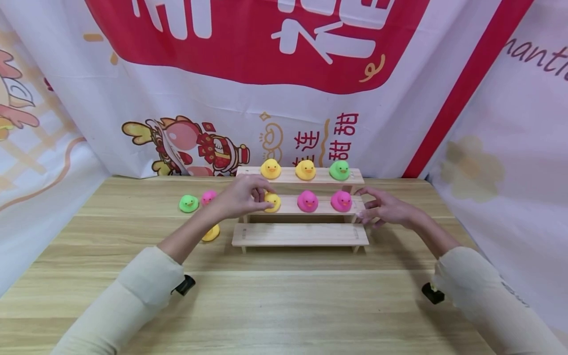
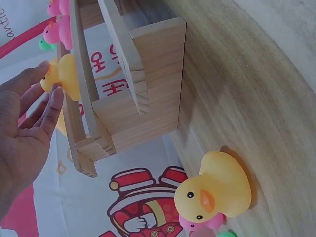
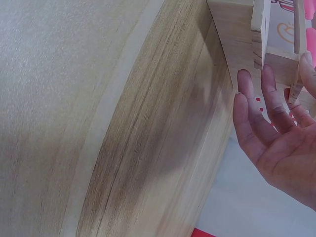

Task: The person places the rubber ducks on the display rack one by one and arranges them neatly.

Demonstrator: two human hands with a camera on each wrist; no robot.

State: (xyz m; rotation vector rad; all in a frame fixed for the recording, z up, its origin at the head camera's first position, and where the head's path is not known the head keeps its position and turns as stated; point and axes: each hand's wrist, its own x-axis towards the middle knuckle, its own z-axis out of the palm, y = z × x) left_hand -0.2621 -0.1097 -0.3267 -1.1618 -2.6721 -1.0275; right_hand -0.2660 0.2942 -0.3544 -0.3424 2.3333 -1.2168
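A three-tier wooden display stand (image 1: 300, 234) holds rubber ducks on its upper two tiers. My left hand (image 1: 246, 196) pinches a yellow duck (image 2: 68, 78) between thumb and fingers at the left end of the middle tier. Two pink ducks (image 1: 307, 201) sit to the right on that tier. Along the top tier stand two yellow ducks (image 1: 270, 169) and a green duck (image 1: 339, 170). At the stand's right side, my right hand (image 1: 385, 209) holds the end of the middle tier, thumb and fingers bent about it; the exact contact is partly hidden.
Left of the stand, a green duck (image 1: 188, 203), a pink duck (image 1: 208, 198) and a yellow duck (image 2: 217, 190) rest on the wooden table (image 1: 284, 305). Behind it hangs a printed red and white cloth (image 1: 248, 98). The lowest tier bears no ducks.
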